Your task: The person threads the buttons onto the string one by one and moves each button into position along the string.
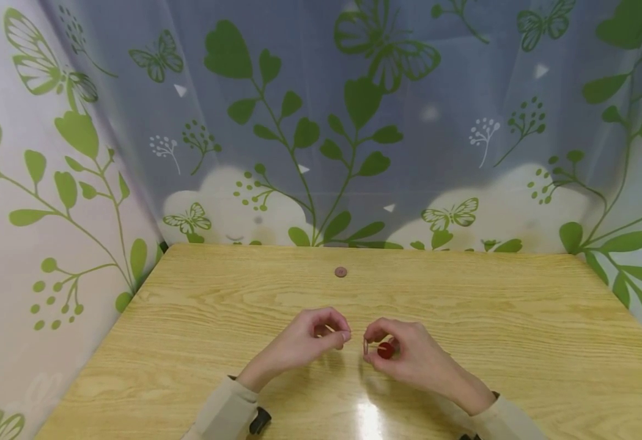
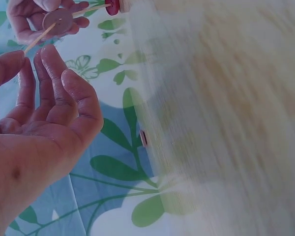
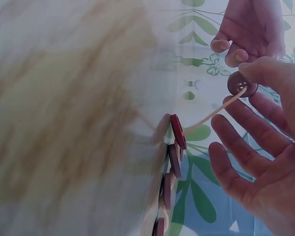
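Observation:
A pale cord (image 2: 42, 38) runs through a round brown button (image 2: 57, 22). My left hand (image 1: 311, 340) pinches the cord's tip between thumb and forefinger. Edge-on between the right thumb and forefinger stands the same button (image 1: 365, 346); my right hand (image 1: 417, 357) holds it by its rim, its other fingers loosely spread. Behind the button the cord slants down to a red button (image 3: 178, 132). Past the red one, several brown buttons (image 3: 167, 191) stand out edge-on in a row along the cord in the right wrist view. The two hands are a short gap apart.
A loose brown button (image 1: 340, 272) lies flat on the wood-grain table (image 1: 233, 281), near its back edge. A curtain (image 1: 420, 140) with green leaves and butterflies hangs behind the table and along both sides.

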Demonstrator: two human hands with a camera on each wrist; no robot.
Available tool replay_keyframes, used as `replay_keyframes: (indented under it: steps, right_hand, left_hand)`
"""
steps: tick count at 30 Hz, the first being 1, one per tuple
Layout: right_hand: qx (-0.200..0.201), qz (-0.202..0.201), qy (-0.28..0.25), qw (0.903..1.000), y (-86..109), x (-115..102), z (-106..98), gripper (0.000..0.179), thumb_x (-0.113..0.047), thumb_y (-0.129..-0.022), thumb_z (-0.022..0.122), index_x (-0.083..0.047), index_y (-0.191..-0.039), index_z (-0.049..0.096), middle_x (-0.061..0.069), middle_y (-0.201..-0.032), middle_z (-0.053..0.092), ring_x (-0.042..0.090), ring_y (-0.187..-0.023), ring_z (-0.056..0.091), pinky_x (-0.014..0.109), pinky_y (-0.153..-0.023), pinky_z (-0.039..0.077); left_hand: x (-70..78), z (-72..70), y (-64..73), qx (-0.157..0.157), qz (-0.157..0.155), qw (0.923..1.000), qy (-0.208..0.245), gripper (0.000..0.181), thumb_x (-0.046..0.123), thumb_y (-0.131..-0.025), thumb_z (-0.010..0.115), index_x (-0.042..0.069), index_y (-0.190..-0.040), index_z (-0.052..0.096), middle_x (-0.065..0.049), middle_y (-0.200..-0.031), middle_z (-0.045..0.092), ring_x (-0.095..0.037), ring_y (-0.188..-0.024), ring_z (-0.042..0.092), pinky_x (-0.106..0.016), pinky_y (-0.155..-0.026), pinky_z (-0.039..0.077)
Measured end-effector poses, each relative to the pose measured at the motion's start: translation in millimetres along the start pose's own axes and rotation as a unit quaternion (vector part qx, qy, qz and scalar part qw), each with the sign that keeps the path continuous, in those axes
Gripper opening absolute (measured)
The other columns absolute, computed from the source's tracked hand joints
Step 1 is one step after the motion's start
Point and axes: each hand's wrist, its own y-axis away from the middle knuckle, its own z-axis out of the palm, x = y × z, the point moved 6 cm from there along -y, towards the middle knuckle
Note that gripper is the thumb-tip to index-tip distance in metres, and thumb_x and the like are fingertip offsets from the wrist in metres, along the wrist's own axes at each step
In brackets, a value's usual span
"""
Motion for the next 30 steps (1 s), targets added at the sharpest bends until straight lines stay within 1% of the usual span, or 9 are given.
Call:
replay_keyframes:
  steps: [4, 7, 14, 18, 21, 26, 30]
  right_hand:
    - [-0.01, -0.002, 0.007, 0.9999, -0.1, 1.2, 0.7, 0.016, -0.008, -0.089, 0.078, -0.014, -0.1, 0.068, -0.001, -0.092, 0.073, 0.001, -0.073, 0.066, 0.024, -0.063, 0.059]
    - [-0.01, -0.007, 0.015, 0.9998, 0.1, 1.5, 0.2, 0.017, -0.008, -0.088, 0.079, -0.014, -0.1, 0.068, -0.002, -0.091, 0.073, 0.001, -0.074, 0.067, 0.025, -0.064, 0.06]
    - [-0.01, -0.015, 0.027, 0.9995, 1.1, 2.5, -0.4, 0.017, -0.007, -0.088, 0.079, -0.013, -0.1, 0.068, 0.0, -0.091, 0.075, 0.003, -0.076, 0.071, 0.026, -0.065, 0.061]
    - [-0.015, -0.004, 0.019, 0.9997, 1.7, 3.8, 0.3, 0.019, -0.005, -0.088, 0.077, -0.012, -0.101, 0.067, 0.001, -0.093, 0.075, 0.005, -0.078, 0.073, 0.027, -0.067, 0.062]
    - [-0.018, 0.009, 0.015, 0.9997, 1.8, 5.0, 0.9, 0.02, -0.003, -0.087, 0.076, -0.011, -0.102, 0.065, 0.002, -0.095, 0.075, 0.007, -0.08, 0.074, 0.025, -0.069, 0.062]
    - [-0.021, 0.021, 0.013, 0.9995, 1.7, 6.6, 1.5, 0.022, -0.001, -0.085, 0.076, -0.01, -0.101, 0.065, 0.003, -0.096, 0.075, 0.008, -0.081, 0.074, 0.023, -0.07, 0.061]
    - [-0.026, 0.027, 0.017, 0.9992, 1.7, 7.8, 1.8, 0.021, -0.001, -0.085, 0.076, -0.012, -0.1, 0.065, 0.0, -0.094, 0.074, 0.007, -0.081, 0.074, 0.025, -0.07, 0.061]
  left_hand:
    - [0.7, -0.6, 0.5, 0.004, -0.001, 1.0, 0.0, 0.014, 0.017, -0.098, 0.065, 0.007, -0.106, 0.069, -0.011, -0.105, 0.072, -0.028, -0.089, 0.07, -0.03, -0.073, 0.055]
    - [0.7, -0.8, 0.6, 0.006, -0.001, 1.0, -0.001, 0.013, 0.016, -0.098, 0.066, 0.007, -0.106, 0.069, -0.011, -0.105, 0.072, -0.028, -0.089, 0.07, -0.028, -0.073, 0.054]
    - [-0.5, 0.0, 0.8, 0.001, -0.005, 1.0, 0.003, 0.013, 0.018, -0.099, 0.065, 0.007, -0.107, 0.068, -0.013, -0.106, 0.071, -0.031, -0.091, 0.07, -0.033, -0.076, 0.056]
    - [-1.7, 0.4, 0.9, 0.001, -0.008, 1.0, 0.004, 0.011, 0.017, -0.099, 0.064, 0.01, -0.107, 0.069, -0.01, -0.106, 0.072, -0.033, -0.093, 0.07, -0.035, -0.077, 0.057]
    - [-2.3, 0.5, 0.9, 0.001, -0.005, 1.0, 0.005, 0.011, 0.015, -0.099, 0.063, 0.01, -0.107, 0.068, -0.009, -0.105, 0.071, -0.034, -0.093, 0.07, -0.036, -0.078, 0.058]
    - [-3.0, -0.1, 0.8, 0.001, -0.002, 1.0, 0.005, 0.013, 0.015, -0.099, 0.064, 0.007, -0.108, 0.068, -0.013, -0.107, 0.072, -0.034, -0.093, 0.071, -0.035, -0.078, 0.058]
    - [-3.1, -0.4, 0.9, 0.0, -0.002, 1.0, 0.004, 0.013, 0.014, -0.099, 0.064, 0.007, -0.108, 0.068, -0.018, -0.109, 0.071, -0.034, -0.093, 0.07, -0.034, -0.078, 0.058]
